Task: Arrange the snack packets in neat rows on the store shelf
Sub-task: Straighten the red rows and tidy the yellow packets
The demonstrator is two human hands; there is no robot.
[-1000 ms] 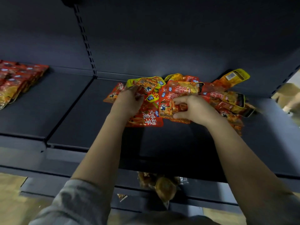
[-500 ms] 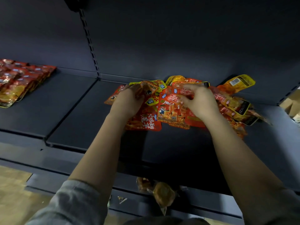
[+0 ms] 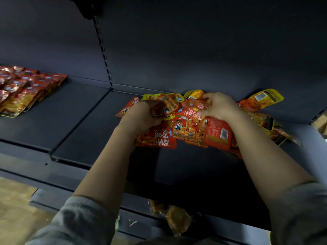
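A loose heap of red, orange and yellow snack packets lies on the dark shelf, near its back wall. My left hand grips a red packet at the heap's left side, fingers curled round it. My right hand reaches over the heap and pinches an orange packet near the back. One yellow packet leans against the back wall at the right. A red packet lies flat at the heap's front.
Neat overlapping rows of red packets fill the far left of the neighbouring shelf section. A slotted upright divides the back panels. Below, a lower shelf holds brownish wrapped snacks. A cardboard box shows at the right edge.
My right hand let go of the front packet and moved back over the heap to an orange one near the wall. My left hand curled tighter round its red packet.
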